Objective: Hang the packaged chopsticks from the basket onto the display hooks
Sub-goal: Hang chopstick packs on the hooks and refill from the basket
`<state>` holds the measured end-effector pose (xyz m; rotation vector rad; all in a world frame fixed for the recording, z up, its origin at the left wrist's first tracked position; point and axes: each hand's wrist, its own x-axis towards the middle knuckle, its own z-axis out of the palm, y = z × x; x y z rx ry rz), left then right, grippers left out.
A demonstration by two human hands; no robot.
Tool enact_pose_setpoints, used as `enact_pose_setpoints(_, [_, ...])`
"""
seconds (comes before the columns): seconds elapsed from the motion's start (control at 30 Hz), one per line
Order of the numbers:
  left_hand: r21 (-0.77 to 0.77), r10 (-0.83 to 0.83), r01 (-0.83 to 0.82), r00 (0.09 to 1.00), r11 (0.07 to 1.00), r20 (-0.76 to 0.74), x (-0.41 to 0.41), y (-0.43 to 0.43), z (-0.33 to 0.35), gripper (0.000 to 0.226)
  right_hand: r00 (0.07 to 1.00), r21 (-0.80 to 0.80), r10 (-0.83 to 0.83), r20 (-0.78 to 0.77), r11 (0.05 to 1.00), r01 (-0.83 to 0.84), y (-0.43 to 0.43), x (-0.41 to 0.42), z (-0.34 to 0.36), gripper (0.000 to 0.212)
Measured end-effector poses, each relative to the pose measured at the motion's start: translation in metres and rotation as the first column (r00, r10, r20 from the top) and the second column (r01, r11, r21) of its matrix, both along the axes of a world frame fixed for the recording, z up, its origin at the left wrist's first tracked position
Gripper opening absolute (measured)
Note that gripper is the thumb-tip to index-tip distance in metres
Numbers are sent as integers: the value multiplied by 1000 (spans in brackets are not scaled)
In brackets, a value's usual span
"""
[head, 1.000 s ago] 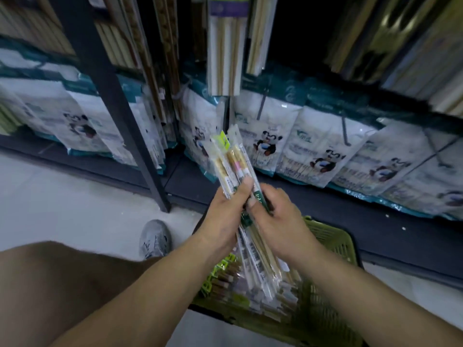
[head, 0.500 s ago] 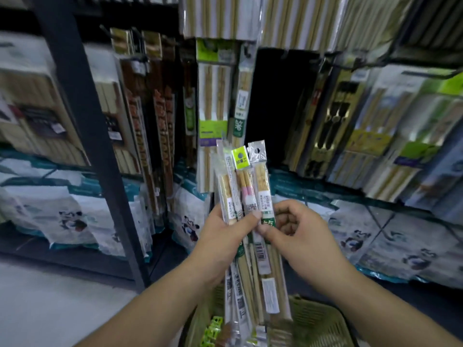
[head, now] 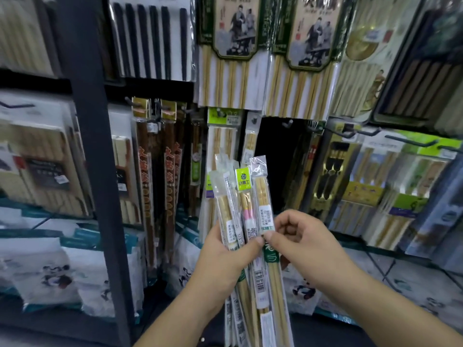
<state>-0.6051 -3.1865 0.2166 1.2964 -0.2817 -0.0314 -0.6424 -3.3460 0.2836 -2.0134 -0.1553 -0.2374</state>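
We see the left hand (head: 225,259) wrapped round a fanned bundle of packaged chopsticks (head: 229,214). Its thumb lies across the front of the packets and its fingers are hidden behind them. The bundle stands nearly upright, with the tops spreading above the grip and the long tails running down below it, out of view. Just right of that grip the right hand (head: 310,246) pinches the rightmost packet (head: 261,194) between thumb and forefinger, and the two thumb tips almost touch. Its other fingers curl loosely into the palm and hold nothing that we can make out. Between the pinched packet and the rest of the fan stands a packet with a lime-green header card (head: 243,180) and pink-banded sticks. Above the grip and a little to the right, a display hook (head: 288,124) juts out of a dark gap in the rack; we cannot tell how near the packet tops are to it. Higher above hang wide bamboo chopstick packs (head: 233,78) with picture labels. Left of the grip hang dark brown chopsticks (head: 146,186) with red lettering, and beyond them is a dark shelf post (head: 95,171). Lower left lie white bags with panda prints (head: 50,274). Right of the grip more boxed sets (head: 363,186) hang on long hooks
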Motion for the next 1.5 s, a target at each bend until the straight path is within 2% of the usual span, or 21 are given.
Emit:
enact_pose_setpoints(0.07, [-1, 20, -20, 1000, 1000, 11, 1, 5, 0, 46, 1000, -15, 16, -12, 1000, -16, 5, 3, 3, 10])
enact_pose_setpoints(0.27, [-33, 45, -44, 998, 998, 35, 6, 11, 5, 33, 998, -31, 58, -16, 998, -58, 15, 19, 13, 9])
enact_pose_setpoints(0.43, [0, 68, -68, 997, 998, 48, 9, 12, 9, 34, 996, 12, 34, 85, 999, -35, 22, 43, 42, 13])
enact_pose_setpoints(0.57, [27, 104, -105, 994, 994, 29, 9, 13, 12, 35, 990, -108, 8, 142, 994, 8, 28, 59, 57, 17])
enact_pose_setpoints(0.63, [40, 130, -132, 991, 990, 30, 11, 16, 13, 36, 989, -114, -2, 151, 993, 19, 31, 64, 63, 17])
enact_pose_setpoints(0.77, [36, 194, -194, 981, 980, 12, 17, 26, 15, 37, 969, 34, -49, 241, 999, 42, 30, 74, 80, 2])
enact_pose_setpoints(0.87, [53, 222, -224, 974, 973, 40, 19, 31, 13, 35, 954, 127, -73, 291, 991, 37, 31, 81, 90, 9])
enact_pose_setpoints(1.03, [71, 225, -229, 973, 971, 55, 18, 35, 14, 40, 960, 192, -148, 239, 976, 102, 39, 90, 92, 28])
enact_pose_setpoints(1.27, [63, 243, -245, 969, 967, 41, 18, 37, 12, 36, 955, 293, -205, 213, 946, 138, 45, 100, 94, 32])
enact_pose_setpoints(1.5, [60, 220, -222, 975, 973, 35, 18, 38, 12, 35, 952, 258, -248, 178, 946, 198, 47, 114, 88, 38])
